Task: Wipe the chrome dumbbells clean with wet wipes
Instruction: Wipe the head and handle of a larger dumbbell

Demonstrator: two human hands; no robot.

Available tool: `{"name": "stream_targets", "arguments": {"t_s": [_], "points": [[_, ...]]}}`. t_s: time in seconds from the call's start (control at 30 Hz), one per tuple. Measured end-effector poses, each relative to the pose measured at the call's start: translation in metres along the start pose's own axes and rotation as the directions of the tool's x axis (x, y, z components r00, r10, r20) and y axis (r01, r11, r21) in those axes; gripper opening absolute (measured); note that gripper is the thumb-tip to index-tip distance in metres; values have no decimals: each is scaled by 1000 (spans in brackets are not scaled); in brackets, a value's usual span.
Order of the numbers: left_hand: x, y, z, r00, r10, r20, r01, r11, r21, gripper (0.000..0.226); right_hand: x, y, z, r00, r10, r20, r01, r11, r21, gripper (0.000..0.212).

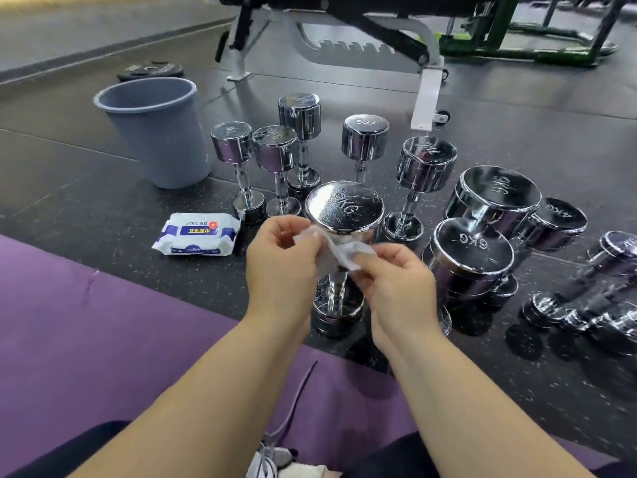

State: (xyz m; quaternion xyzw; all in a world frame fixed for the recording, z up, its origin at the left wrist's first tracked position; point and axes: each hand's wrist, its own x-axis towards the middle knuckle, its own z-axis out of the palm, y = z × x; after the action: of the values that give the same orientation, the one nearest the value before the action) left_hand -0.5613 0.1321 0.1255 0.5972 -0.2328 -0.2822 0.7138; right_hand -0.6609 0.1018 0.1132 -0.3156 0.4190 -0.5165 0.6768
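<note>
A dark speckled floor carries everything, with a purple mat across its near left corner. A weight bench stands at the far edge, with a grey bin to its left. Chrome dumbbells stand upright mid-floor, and more lie toward the right edge. One 6KG dumbbell stands just off the mat's edge, a pack of wipes to its left. In front of that dumbbell, the left hand and the right hand hold a crumpled white wet wipe, the fingers of each pinching it.
</note>
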Motion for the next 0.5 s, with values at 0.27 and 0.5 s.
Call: {"name": "stream_targets", "arguments": {"t_s": [0.27, 0.5], "points": [[8, -16, -1, 1000, 7, 4, -7, 998, 65, 24, -3, 7, -2, 996, 89, -33, -88, 996, 15, 21], [15, -34, -6, 995, -96, -15, 97, 995, 19, 19, 1, -1, -6, 996, 89, -28, -87, 994, 70, 17]]}}
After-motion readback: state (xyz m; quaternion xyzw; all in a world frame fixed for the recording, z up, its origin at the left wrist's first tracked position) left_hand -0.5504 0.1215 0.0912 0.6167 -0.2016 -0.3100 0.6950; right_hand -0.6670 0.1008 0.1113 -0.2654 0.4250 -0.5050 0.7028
